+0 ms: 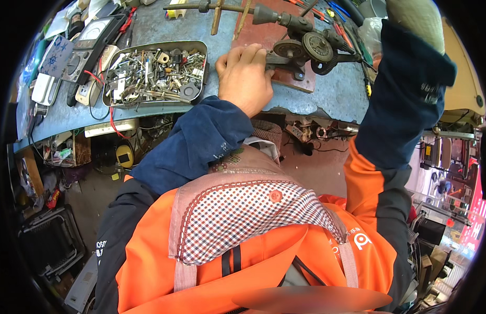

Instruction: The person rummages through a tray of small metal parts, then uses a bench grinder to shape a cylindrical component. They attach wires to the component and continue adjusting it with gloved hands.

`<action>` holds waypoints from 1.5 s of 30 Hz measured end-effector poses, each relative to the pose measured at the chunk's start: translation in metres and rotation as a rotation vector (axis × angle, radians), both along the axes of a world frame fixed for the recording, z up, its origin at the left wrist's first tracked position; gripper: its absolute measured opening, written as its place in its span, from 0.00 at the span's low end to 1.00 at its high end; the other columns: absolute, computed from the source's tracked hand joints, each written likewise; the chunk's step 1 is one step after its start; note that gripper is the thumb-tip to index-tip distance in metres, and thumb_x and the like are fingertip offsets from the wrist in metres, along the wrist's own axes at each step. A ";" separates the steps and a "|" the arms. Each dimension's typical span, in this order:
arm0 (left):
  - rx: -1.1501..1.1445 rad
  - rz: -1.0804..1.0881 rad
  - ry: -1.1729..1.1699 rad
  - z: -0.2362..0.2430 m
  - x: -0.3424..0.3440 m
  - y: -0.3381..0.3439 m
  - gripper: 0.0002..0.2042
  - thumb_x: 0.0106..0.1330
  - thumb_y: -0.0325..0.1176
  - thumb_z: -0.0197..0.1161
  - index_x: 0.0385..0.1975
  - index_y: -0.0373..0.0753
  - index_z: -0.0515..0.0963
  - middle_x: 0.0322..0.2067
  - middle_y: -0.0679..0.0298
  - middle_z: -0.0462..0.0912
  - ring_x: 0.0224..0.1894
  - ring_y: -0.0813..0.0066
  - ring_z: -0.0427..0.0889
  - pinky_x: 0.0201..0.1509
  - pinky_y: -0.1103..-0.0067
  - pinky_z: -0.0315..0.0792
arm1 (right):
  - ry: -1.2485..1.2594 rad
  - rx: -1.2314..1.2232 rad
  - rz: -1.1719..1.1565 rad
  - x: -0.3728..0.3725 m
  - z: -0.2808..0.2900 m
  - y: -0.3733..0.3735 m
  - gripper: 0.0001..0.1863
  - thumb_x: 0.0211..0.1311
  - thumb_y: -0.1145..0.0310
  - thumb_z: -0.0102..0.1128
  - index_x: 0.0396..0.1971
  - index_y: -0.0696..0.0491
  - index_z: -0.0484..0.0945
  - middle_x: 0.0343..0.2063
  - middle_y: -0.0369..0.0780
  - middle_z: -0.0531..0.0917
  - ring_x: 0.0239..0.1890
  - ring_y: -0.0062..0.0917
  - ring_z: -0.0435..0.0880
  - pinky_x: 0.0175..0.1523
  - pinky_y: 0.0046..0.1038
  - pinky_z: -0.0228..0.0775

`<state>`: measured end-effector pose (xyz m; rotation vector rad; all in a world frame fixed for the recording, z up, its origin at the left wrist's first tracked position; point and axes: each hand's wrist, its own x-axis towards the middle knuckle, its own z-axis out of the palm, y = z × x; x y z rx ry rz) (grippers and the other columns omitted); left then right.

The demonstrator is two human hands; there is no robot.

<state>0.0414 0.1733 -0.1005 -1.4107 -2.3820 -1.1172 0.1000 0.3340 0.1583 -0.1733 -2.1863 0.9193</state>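
A hand-cranked coil winder with dark gears, a cone and a long threaded shaft sits on a reddish-brown board on the blue workbench. My bare left hand lies against the winder's metal base, fingers bent over it and thumb along its side; what is under the palm is hidden. My right hand, in a whitish glove, is raised at the top right, beyond the gears. Its fingers are cut off by the picture's edge, so their hold cannot be made out. Dark blue sleeve covers sit on both forearms.
A metal tray full of screws and small hardware stands left of my left hand. Farther left lies an analog multimeter with red leads hanging over the bench edge. Pliers and screwdrivers lie behind the gears. Clutter fills the shelf below.
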 end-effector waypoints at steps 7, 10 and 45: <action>0.022 -0.020 0.040 0.003 0.004 0.003 0.21 0.62 0.34 0.73 0.56 0.39 0.83 0.61 0.64 0.82 0.66 0.59 0.76 0.69 0.55 0.61 | -0.082 0.349 0.097 -0.002 0.012 0.013 0.22 0.74 0.70 0.65 0.64 0.60 0.77 0.38 0.42 0.86 0.35 0.29 0.90 0.45 0.31 0.83; -0.002 -0.024 0.033 0.002 0.003 0.002 0.23 0.62 0.34 0.73 0.58 0.39 0.81 0.62 0.64 0.81 0.67 0.60 0.75 0.69 0.54 0.60 | -0.181 0.128 0.202 0.016 0.023 0.016 0.22 0.73 0.69 0.66 0.64 0.58 0.79 0.39 0.44 0.86 0.44 0.32 0.91 0.51 0.33 0.83; -0.025 -0.039 0.076 0.005 0.000 0.004 0.22 0.61 0.35 0.73 0.56 0.42 0.82 0.63 0.66 0.81 0.66 0.58 0.75 0.68 0.56 0.61 | -0.083 0.064 0.224 0.017 0.018 0.010 0.21 0.70 0.69 0.66 0.60 0.59 0.80 0.33 0.42 0.87 0.31 0.30 0.90 0.41 0.33 0.82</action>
